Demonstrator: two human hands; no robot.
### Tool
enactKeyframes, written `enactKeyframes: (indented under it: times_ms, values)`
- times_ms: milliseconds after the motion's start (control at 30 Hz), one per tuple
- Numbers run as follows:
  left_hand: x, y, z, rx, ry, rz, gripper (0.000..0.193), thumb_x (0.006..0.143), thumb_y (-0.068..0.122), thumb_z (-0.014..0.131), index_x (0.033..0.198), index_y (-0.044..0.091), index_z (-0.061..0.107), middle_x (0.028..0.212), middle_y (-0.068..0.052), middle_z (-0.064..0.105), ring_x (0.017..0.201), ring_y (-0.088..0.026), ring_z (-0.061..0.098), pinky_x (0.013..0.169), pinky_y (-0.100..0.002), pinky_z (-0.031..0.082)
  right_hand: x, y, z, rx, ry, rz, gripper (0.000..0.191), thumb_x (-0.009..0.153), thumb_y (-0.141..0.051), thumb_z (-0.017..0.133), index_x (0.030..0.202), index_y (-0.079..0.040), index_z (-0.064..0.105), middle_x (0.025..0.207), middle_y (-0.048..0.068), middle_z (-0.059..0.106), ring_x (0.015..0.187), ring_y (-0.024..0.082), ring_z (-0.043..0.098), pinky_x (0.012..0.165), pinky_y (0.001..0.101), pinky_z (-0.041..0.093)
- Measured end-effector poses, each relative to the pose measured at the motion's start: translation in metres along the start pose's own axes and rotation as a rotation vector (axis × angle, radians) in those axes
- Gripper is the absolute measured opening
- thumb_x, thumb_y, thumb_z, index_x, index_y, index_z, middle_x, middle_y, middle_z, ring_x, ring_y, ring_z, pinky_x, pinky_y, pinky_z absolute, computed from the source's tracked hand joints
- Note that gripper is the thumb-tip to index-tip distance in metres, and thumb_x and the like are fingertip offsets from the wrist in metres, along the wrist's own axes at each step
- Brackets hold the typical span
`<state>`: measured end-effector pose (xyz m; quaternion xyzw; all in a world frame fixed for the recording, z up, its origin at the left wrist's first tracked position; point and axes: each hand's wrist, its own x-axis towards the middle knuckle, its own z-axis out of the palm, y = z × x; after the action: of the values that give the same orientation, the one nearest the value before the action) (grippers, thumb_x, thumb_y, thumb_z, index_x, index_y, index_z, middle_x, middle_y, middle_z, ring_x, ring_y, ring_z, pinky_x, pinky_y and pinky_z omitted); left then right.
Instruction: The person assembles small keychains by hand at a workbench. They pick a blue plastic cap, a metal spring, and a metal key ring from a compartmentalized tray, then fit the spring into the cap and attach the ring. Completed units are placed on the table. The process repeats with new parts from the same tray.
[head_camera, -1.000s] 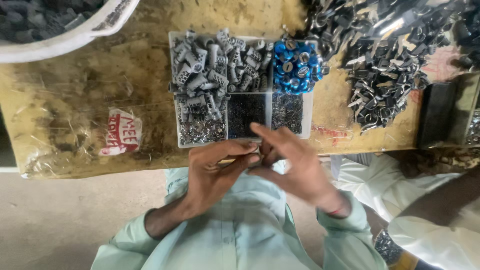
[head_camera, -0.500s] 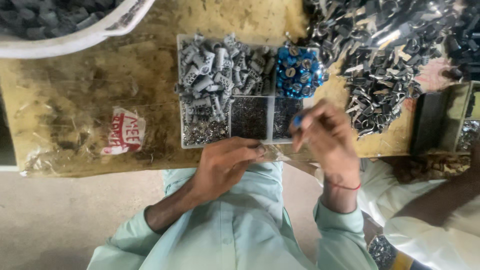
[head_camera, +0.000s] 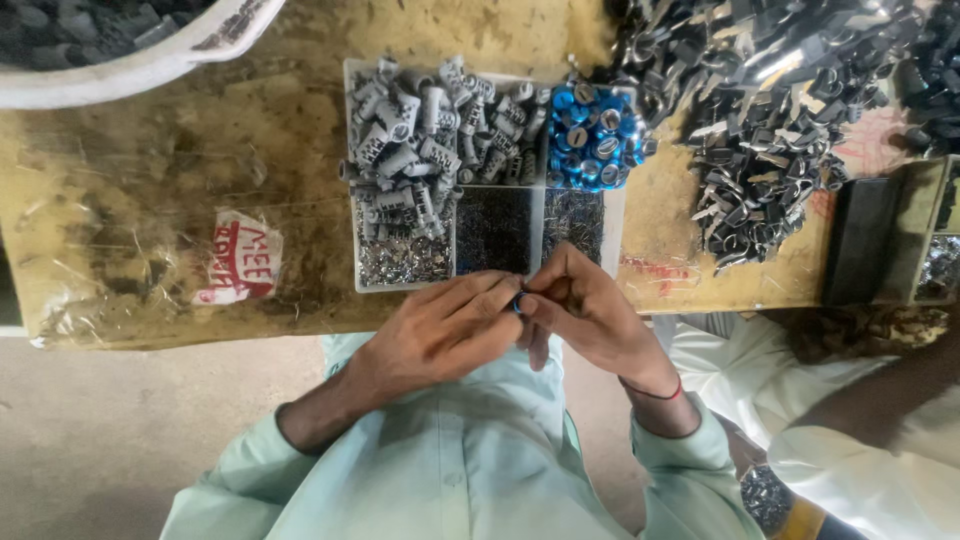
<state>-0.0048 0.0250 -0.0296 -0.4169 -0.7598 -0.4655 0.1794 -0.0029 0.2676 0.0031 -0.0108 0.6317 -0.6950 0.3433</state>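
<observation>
- A scuffed yellow worktop (head_camera: 150, 200) carries a divided tray (head_camera: 615, 215) of small parts within easy reach.
- Just below the tray, left hand (head_camera: 440, 335) and right hand (head_camera: 590, 315) together pinch a small blue cap (head_camera: 519, 303), close for fine fitting.

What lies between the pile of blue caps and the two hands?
In the head view, the tray's near compartments lie between the blue caps and the left hand and right hand: small dark and shiny metal parts.

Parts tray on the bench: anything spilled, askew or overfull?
Yes. The grey plastic pieces are heaped above the tray walls, some overhanging its left edge, and the blue caps mound over the rim. Nothing looks damaged.
</observation>
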Motion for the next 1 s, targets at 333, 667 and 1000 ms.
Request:
enactKeyframes:
  times_ms: [333, 667, 1000]
  values:
    - [0.0, 0.018, 0.017, -0.414, 0.127, -0.346, 0.044, 0.083, 0.002, 0.085, 0.123, 0.009, 0.068, 0.117, -0.004, 0.074, 0.107, -0.024, 0.069, 0.091, -0.035, 0.056, -0.013, 0.001, 0.024, 0.286, -0.046, -0.168, 0.032, 0.113, -0.004, 0.058, 0.136, -0.011, 0.037, 0.108, 0.011, 0.062, 0.095, 0.014, 0.062, 0.076, 0.0273, 0.052]
    - [0.009, 0.005, 0.016, -0.411, 0.136, -0.366, 0.035, 0.087, -0.003, 0.08, 0.118, 0.006, 0.068, 0.105, -0.004, 0.073, 0.098, -0.023, 0.064, 0.088, -0.037, 0.053, 0.043, -0.034, -0.094, -1.441, 0.916, -0.425, 0.013, 0.103, -0.003, 0.072, 0.114, 0.003, 0.069, 0.102, 0.02, 0.067, 0.087, 0.037, 0.066, 0.072, 0.0444, 0.052]
    - [0.008, -0.002, 0.021, -0.543, 0.014, -0.424, 0.036, 0.092, -0.005, 0.075, 0.124, 0.004, 0.062, 0.106, -0.01, 0.072, 0.089, -0.023, 0.074, 0.073, -0.033, 0.06, -0.031, -0.032, -0.093, -1.347, 0.95, -0.15, 0.012, 0.102, -0.008, 0.071, 0.112, -0.002, 0.069, 0.108, 0.017, 0.068, 0.09, 0.033, 0.068, 0.075, 0.0443, 0.051]
